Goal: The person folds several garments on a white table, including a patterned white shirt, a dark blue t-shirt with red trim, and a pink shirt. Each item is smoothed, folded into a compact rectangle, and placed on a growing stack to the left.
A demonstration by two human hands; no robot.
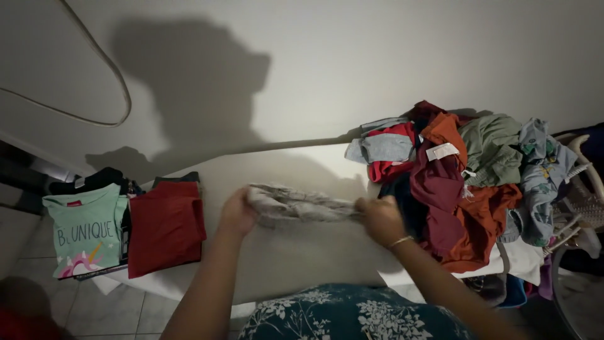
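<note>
A crumpled grey garment [302, 204] is stretched across the white table top [296, 252] between my two hands. My left hand [237, 213] grips its left end, fingers curled around the bunched cloth. My right hand [380, 219], with a thin bangle at the wrist, pinches the right end. Just right of that hand rises a tall pile of unfolded clothes [465, 189] in maroon, rust orange, red, grey and olive green.
A folded red garment [166, 225] and a folded mint green shirt with a print [87, 230] lie at the table's left end, with dark folded clothes behind them. A pale wall stands behind. A wicker basket [582, 195] is at the far right. Tiled floor lies below.
</note>
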